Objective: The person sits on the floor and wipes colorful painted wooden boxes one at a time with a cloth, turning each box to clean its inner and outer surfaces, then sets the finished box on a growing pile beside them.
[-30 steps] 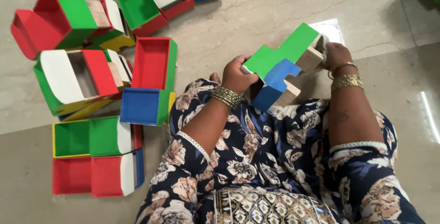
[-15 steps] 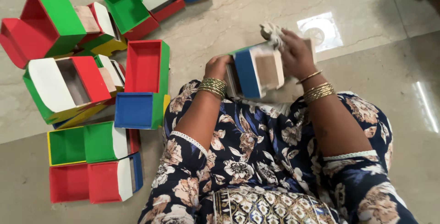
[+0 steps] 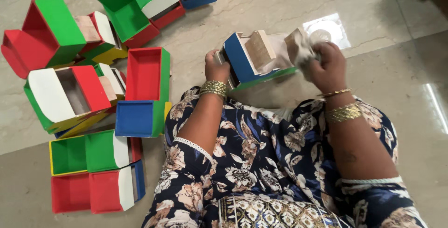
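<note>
Head view: I see my left hand (image 3: 217, 69) gripping the box (image 3: 254, 60), right hand (image 3: 326, 64) clutching a cloth (image 3: 301, 50) against it; wiping underway, painted boxes (image 3: 107, 97) waiting alongside

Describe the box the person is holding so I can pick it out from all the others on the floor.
Start at the person's floral-print lap and look just above the knees. There the left hand and right hand hold one painted box up off the floor. Unlike the neighbours lying on the tiles, it is raised, with a blue side, a green edge and bare pale inner faces.
</note>
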